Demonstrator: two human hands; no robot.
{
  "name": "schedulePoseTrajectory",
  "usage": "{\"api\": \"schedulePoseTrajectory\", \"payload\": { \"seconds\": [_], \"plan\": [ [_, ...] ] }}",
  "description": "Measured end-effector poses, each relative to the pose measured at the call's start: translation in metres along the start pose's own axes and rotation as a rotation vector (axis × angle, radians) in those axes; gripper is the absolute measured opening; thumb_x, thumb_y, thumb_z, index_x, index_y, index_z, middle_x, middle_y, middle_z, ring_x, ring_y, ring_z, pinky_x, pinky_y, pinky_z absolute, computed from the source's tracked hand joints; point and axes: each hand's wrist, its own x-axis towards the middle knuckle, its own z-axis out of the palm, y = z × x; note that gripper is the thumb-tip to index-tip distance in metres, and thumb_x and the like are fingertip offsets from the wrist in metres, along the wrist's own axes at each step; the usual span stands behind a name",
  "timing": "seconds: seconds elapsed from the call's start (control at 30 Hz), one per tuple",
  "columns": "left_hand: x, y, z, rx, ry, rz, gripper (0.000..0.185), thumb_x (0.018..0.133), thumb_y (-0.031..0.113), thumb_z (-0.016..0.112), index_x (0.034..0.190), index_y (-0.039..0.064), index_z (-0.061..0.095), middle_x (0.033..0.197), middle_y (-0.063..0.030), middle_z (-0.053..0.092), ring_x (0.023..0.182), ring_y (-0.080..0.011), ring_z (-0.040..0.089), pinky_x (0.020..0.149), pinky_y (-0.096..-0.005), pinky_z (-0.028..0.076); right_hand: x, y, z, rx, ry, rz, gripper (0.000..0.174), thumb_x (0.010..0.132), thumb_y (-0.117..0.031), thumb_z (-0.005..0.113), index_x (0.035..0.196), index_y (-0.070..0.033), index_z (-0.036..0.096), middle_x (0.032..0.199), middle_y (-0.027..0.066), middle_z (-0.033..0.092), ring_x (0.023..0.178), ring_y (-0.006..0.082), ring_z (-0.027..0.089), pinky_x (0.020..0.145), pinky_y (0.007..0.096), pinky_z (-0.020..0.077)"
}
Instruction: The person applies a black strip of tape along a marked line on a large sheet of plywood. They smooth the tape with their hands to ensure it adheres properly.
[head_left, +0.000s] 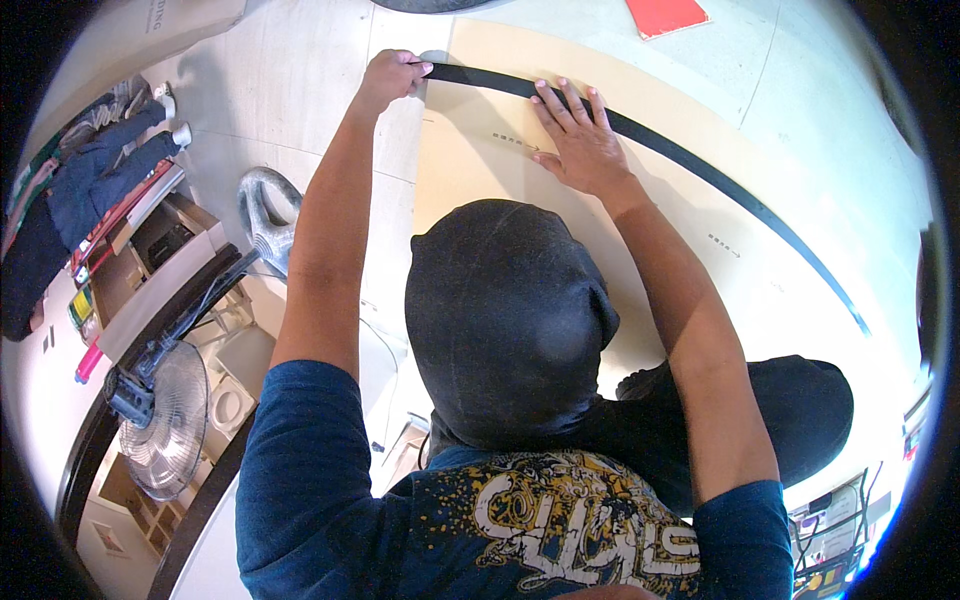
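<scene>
A long black flat strip (697, 157) lies across a beige sheet (480, 180) on the floor and appears curved through the wide lens. My left hand (396, 76) pinches the strip's left end between thumb and fingers, at the sheet's left edge. Farther along, my right hand (581, 139) rests palm down with fingers apart. Its fingertips touch the strip, and the rest of the hand is over the sheet. Printed writing and small arrows mark the sheet. My knee (510, 315), in black cloth, is bent up between my arms and hides part of the sheet.
A standing fan (165, 420) is on my left, its ring-shaped base (271, 217) on the tiles. Beyond are open wooden drawers (124, 281) and another person's legs (112, 169). A red flat item (667, 16) lies beyond the sheet. A cluttered rack (832, 532) stands lower right.
</scene>
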Motion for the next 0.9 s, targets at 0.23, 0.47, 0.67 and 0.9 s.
{"api": "schedulePoseTrajectory", "payload": {
  "seconds": [0.23, 0.47, 0.67, 0.9],
  "plan": [
    [0.002, 0.003, 0.0, 0.001, 0.008, -0.05, 0.025, 0.095, 0.026, 0.073, 0.1, 0.002, 0.074, 0.078, -0.0041, 0.068, 0.067, -0.0111, 0.061, 0.06, -0.0253, 0.052, 0.001, -0.001, 0.001, 0.005, -0.039, 0.003, 0.083, 0.099, -0.06, 0.051, 0.164, -0.016, 0.025, 0.173, 0.0031, 0.015, 0.159, 0.0279, 0.013, 0.128, 0.0537, 0.007],
    [0.007, 0.003, 0.003, 0.04, 0.035, -0.036, 0.026, 0.094, 0.026, 0.074, 0.093, 0.0, 0.072, 0.073, -0.0048, 0.067, 0.059, -0.0115, 0.06, 0.054, -0.0255, 0.05, 0.002, 0.0, 0.003, 0.019, -0.007, 0.005, 0.085, 0.096, -0.06, 0.055, 0.164, -0.017, 0.026, 0.173, 0.0015, 0.016, 0.158, 0.0265, 0.015, 0.129, 0.0528, 0.0086],
    [0.008, 0.002, 0.008, 0.161, 0.122, -0.05, 0.026, 0.09, 0.027, 0.076, 0.086, 0.001, 0.072, 0.069, -0.0055, 0.067, 0.059, -0.0134, 0.063, 0.055, -0.0284, 0.051, 0.002, -0.003, -0.002, 0.015, -0.045, 0.002, 0.084, 0.098, -0.059, 0.054, 0.164, -0.016, 0.024, 0.173, 0.0023, 0.015, 0.159, 0.027, 0.014, 0.129, 0.0529, 0.0074],
    [0.008, 0.005, 0.02, 0.473, 0.305, 0.031, 0.037, 0.084, 0.035, 0.081, 0.096, 0.0, 0.075, 0.079, -0.0122, 0.074, 0.071, -0.0218, 0.073, 0.074, -0.0356, 0.058, 0.0, 0.002, 0.006, 0.031, 0.07, -0.005, 0.087, 0.092, -0.059, 0.062, 0.162, -0.016, 0.032, 0.171, 0.0023, 0.021, 0.157, 0.0266, 0.021, 0.128, 0.0529, 0.0115]
  ]
}}
